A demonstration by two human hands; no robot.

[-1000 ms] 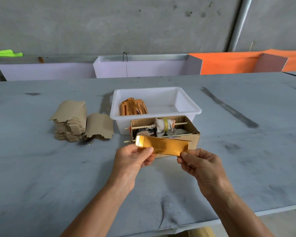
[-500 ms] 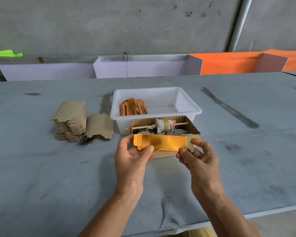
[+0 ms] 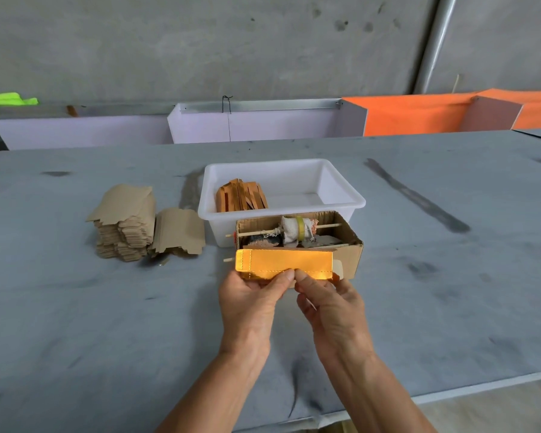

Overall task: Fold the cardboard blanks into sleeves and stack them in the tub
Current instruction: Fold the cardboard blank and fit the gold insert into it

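A shiny gold cardboard blank, partly folded into a flat sleeve, is held upright above the grey table, just in front of a small cardboard box. My left hand pinches its lower edge near the middle. My right hand pinches the same edge right beside it, thumbs almost touching. Behind stands the white tub with several folded orange-brown sleeves leaning at its left end. A stack of flat brown blanks lies left of the tub.
The open cardboard box against the tub's front holds a stick with a taped cloth roll. A smaller pile of blanks leans beside the big stack. Lilac and orange bins line the table's far edge.
The gold blank has turned from slanted to flat-faced and level. My right hand slid from its right end to the middle of the lower edge, next to my left thumb.
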